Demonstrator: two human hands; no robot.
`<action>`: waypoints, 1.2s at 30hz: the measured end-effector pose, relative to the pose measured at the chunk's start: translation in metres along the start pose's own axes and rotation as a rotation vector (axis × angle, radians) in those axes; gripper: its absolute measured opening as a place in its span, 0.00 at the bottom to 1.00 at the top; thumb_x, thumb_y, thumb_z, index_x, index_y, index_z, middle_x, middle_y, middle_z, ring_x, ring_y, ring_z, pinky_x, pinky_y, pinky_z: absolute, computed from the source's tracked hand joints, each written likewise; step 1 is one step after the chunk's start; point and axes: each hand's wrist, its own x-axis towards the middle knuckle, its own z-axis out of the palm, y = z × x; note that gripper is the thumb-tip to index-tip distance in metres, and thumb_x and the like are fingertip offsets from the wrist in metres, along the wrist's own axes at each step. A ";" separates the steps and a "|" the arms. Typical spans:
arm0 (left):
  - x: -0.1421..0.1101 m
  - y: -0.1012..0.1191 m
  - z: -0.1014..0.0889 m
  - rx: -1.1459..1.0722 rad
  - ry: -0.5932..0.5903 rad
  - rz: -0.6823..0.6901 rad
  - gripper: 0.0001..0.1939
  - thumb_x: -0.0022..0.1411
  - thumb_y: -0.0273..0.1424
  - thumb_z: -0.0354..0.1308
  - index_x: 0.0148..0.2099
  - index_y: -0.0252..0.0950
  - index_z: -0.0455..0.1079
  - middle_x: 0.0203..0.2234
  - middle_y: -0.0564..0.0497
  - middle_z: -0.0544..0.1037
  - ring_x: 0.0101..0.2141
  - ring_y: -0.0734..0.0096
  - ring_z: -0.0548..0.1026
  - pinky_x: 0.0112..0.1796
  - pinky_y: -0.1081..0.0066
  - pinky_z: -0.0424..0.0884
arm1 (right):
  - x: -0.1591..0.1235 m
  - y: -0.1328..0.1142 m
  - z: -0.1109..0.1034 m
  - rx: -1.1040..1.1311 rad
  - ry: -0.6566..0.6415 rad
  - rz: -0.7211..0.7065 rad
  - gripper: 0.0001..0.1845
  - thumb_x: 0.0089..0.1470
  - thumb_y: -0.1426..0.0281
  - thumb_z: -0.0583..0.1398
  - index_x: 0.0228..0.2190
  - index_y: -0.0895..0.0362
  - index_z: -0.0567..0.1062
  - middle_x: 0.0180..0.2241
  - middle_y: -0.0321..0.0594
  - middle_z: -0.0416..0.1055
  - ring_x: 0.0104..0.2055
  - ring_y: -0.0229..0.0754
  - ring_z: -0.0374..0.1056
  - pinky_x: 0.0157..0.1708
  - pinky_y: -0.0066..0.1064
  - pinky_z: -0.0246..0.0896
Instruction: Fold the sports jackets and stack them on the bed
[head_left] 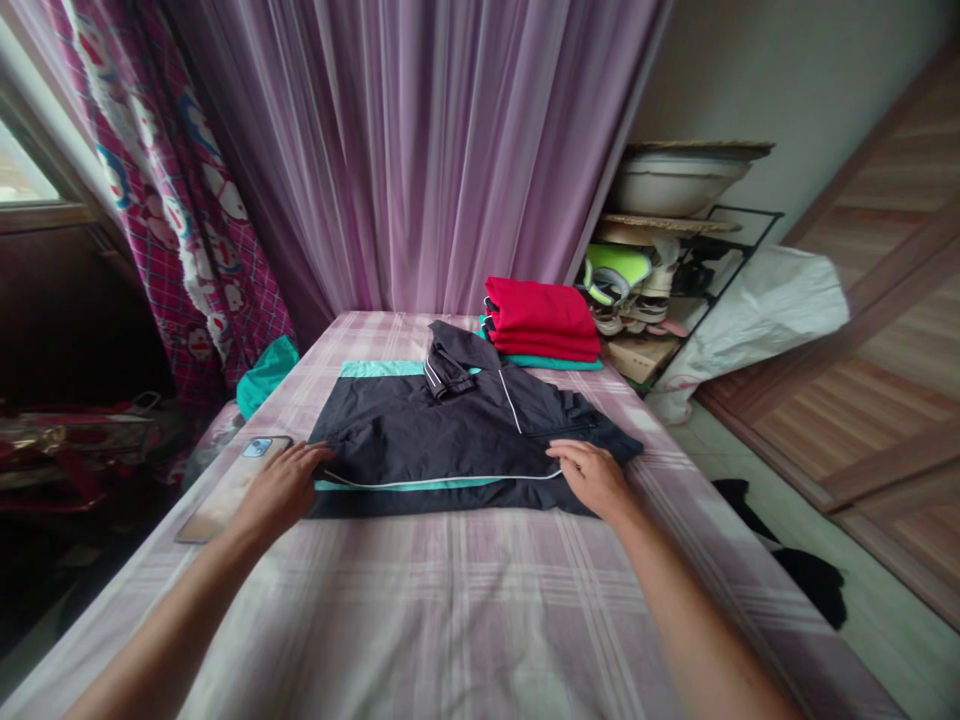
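A dark jacket [420,440] with white piping and turquoise panels lies flat on the table, partly folded over itself. Its collar end [450,370] is bunched toward the far side. At the near left corner of the folded layer, my left hand [283,488] has its fingers closed on the fabric edge. My right hand [592,475] grips the same piped edge near the jacket's right side, fingers bent over the cloth. Both thumbs are largely hidden. Just beside my left hand lies a phone [217,500], its camera side up.
A folded red garment [544,315] rests on turquoise cloth [555,362] at the table's far right. Plaid cloth [450,620] covers the table. Purple curtains [450,150] hang behind it. On the right stand a loaded rack [731,280] and a white sack [772,300].
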 end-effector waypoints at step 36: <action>0.054 0.096 0.028 0.054 -0.154 -0.210 0.32 0.69 0.49 0.41 0.70 0.44 0.54 0.68 0.46 0.57 0.68 0.51 0.52 0.63 0.38 0.46 | -0.011 -0.004 -0.001 -0.361 -0.152 0.407 0.15 0.62 0.61 0.54 0.37 0.53 0.79 0.41 0.43 0.79 0.45 0.46 0.72 0.41 0.35 0.58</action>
